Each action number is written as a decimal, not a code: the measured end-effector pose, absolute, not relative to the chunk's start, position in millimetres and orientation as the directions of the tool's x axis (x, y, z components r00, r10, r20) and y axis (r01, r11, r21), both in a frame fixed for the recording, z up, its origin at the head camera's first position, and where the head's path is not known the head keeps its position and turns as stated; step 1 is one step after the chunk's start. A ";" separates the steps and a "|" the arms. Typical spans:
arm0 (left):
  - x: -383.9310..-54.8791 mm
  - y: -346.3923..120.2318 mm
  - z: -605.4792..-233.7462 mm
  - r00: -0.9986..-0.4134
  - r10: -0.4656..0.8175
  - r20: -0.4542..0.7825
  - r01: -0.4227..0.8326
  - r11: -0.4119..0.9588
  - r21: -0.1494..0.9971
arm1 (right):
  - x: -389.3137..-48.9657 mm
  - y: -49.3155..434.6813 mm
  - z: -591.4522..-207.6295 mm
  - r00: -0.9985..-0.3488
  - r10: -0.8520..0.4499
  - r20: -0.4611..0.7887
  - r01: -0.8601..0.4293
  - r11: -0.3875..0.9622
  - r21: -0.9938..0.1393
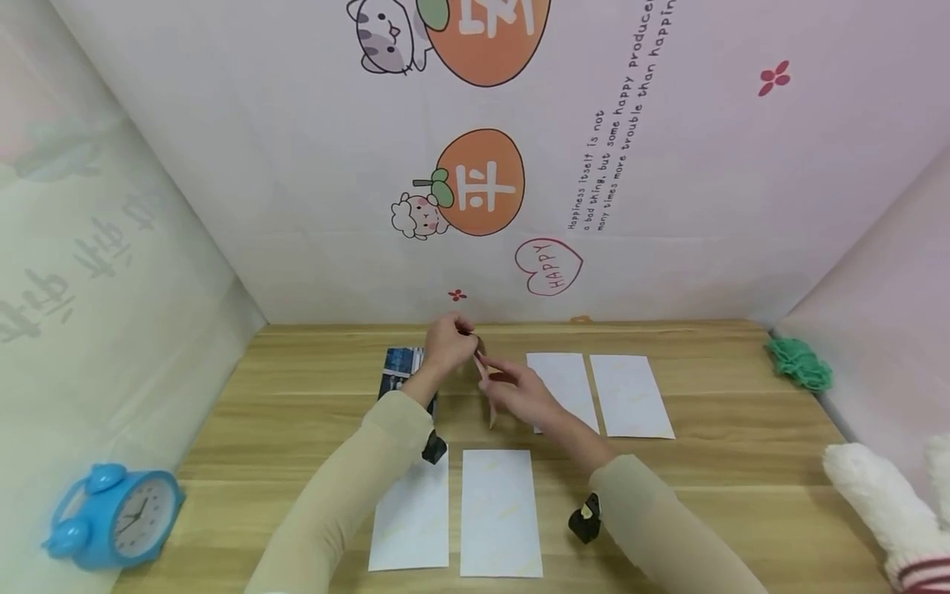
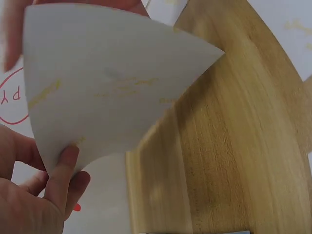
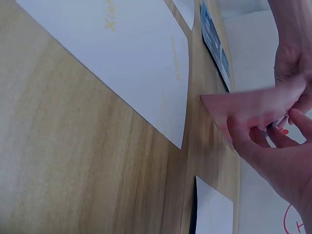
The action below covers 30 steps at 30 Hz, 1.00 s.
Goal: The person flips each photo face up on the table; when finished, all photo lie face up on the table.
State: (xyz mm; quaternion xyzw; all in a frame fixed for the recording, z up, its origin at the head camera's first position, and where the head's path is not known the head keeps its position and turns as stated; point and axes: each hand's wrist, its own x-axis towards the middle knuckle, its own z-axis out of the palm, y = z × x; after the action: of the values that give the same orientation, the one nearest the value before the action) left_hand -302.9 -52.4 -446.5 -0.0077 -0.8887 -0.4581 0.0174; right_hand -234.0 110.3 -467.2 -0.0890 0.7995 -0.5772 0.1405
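My left hand (image 1: 449, 342) pinches one end of a bent photo print (image 2: 107, 73) near the table's back edge. Its white back carries faint yellow lettering in the left wrist view; its pinkish face shows in the right wrist view. My right hand (image 1: 523, 392) holds the same print by its side, thumb and fingers on it. Left of the hands lies a dark blue picture print (image 1: 401, 363), partly hidden by my left forearm. Two white sheets (image 1: 631, 396) lie to the right, and two more white sheets (image 1: 500, 511) lie nearer me.
A blue alarm clock (image 1: 129, 516) stands at the front left. Green tangled yarn (image 1: 800, 364) lies at the right edge of the wooden table (image 1: 705, 487), with a white fluffy item (image 1: 883, 495) nearer me. A printed wall covering (image 1: 668, 272) rises behind the table.
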 end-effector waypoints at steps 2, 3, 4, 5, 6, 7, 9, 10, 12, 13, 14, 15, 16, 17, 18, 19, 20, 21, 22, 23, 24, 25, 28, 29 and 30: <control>-303.3 -54.2 -446.4 -0.999 -0.016 0.036 0.020 0.575 0.818 | -233.6 110.5 -466.1 -0.939 -0.329 -0.104 -0.012 0.331 -0.943; -303.8 -55.3 -446.4 -0.999 -0.022 0.034 0.016 0.573 0.820 | -233.5 110.8 -466.1 -0.936 -0.341 -0.090 -0.036 0.346 -0.938; -304.2 -56.3 -446.4 -0.999 -0.026 0.034 0.013 0.571 0.821 | -233.6 111.1 -466.3 -0.933 -0.353 -0.075 -0.061 0.360 -0.931; -304.6 -57.3 -446.4 -0.999 -0.029 0.031 0.009 0.569 0.822 | -233.8 111.4 -466.7 -0.930 -0.363 -0.062 -0.086 0.377 -0.922; -305.1 -58.2 -446.5 -0.999 -0.029 0.033 0.010 0.572 0.820 | -234.2 111.7 -467.3 -0.926 -0.373 -0.051 -0.106 0.390 -0.915; -305.7 -58.9 -446.8 -0.999 -0.025 0.034 0.013 0.574 0.819 | -234.6 112.0 -468.3 -0.922 -0.384 -0.049 -0.115 0.394 -0.912; -306.5 -59.7 -447.0 -0.999 -0.006 0.031 0.022 0.576 0.817 | -235.3 112.2 -470.2 -0.913 -0.404 -0.051 -0.129 0.404 -0.906; -306.8 -60.0 -447.3 -0.999 0.010 0.032 0.032 0.574 0.818 | -235.8 112.4 -471.5 -0.908 -0.416 -0.054 -0.133 0.407 -0.904; -307.5 -60.4 -448.4 -0.998 0.043 0.037 0.055 0.577 0.815 | -236.4 112.7 -474.2 -0.894 -0.445 -0.060 -0.145 0.413 -0.899; -307.7 -60.6 -449.1 -0.998 0.059 0.036 0.064 0.577 0.814 | -236.5 112.9 -475.6 -0.886 -0.459 -0.062 -0.152 0.414 -0.897; -307.9 -60.7 -449.8 -0.997 0.070 0.035 0.069 0.574 0.816 | -236.6 113.0 -476.6 -0.879 -0.473 -0.062 -0.162 0.418 -0.894; -308.0 -60.9 -450.5 -0.996 0.080 0.036 0.076 0.574 0.815 | -236.9 113.1 -477.8 -0.871 -0.487 -0.062 -0.171 0.419 -0.892; -308.3 -61.0 -451.4 -0.995 0.087 0.038 0.082 0.575 0.814 | -236.9 113.3 -478.6 -0.867 -0.495 -0.067 -0.174 0.426 -0.888; -308.6 -61.0 -452.3 -0.995 0.092 0.041 0.086 0.577 0.813 | -236.7 113.5 -479.2 -0.863 -0.501 -0.067 -0.182 0.433 -0.883; -308.9 -61.1 -453.0 -0.994 0.097 0.044 0.092 0.578 0.811 | -236.9 113.7 -479.9 -0.860 -0.505 -0.069 -0.188 0.439 -0.879; -309.1 -61.1 -453.6 -0.994 0.103 0.047 0.098 0.580 0.808 | -237.0 113.8 -480.3 -0.859 -0.506 -0.074 -0.189 0.449 -0.873; -309.4 -61.1 -454.2 -0.993 0.109 0.052 0.106 0.584 0.805 | -237.0 113.9 -480.8 -0.859 -0.505 -0.084 -0.183 0.456 -0.871; -309.4 -61.3 -454.9 -0.991 0.118 0.057 0.116 0.589 0.800 | -237.2 113.9 -481.9 -0.859 -0.503 -0.092 -0.179 0.464 -0.868; -309.4 -61.7 -455.7 -0.990 0.127 0.061 0.125 0.594 0.795 | -237.5 113.8 -483.1 -0.861 -0.499 -0.100 -0.175 0.475 -0.862; -309.6 -62.2 -456.8 -0.988 0.138 0.067 0.137 0.599 0.789 | -237.7 113.5 -484.6 -0.863 -0.493 -0.111 -0.165 0.482 -0.860; -309.9 -62.8 -457.9 -0.986 0.154 0.071 0.151 0.607 0.780 | -238.1 113.1 -486.1 -0.862 -0.493 -0.117 -0.165 0.491 -0.855; -309.6 -63.4 -458.8 -0.983 0.170 0.072 0.163 0.615 0.771 | -238.2 112.9 -487.3 -0.861 -0.492 -0.124 -0.163 0.500 -0.851; -308.5 -65.7 -461.4 -0.969 0.232 0.079 0.218 0.669 0.710 | -239.7 112.3 -491.5 -0.849 -0.514 -0.123 -0.196 0.522 -0.830; -308.1 -66.2 -462.3 -0.963 0.257 0.078 0.240 0.690 0.683 | -240.3 112.2 -492.5 -0.844 -0.523 -0.120 -0.209 0.527 -0.823; -307.4 -66.6 -462.7 -0.957 0.282 0.074 0.259 0.708 0.656 | -240.9 112.4 -493.1 -0.839 -0.530 -0.122 -0.223 0.539 -0.812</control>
State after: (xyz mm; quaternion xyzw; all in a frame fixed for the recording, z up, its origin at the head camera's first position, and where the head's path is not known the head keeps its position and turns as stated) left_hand -307.4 -66.6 -462.7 -0.1463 -0.9241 -0.3526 -0.0157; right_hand -240.9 112.4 -493.1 -0.2193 0.8586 -0.4269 0.1801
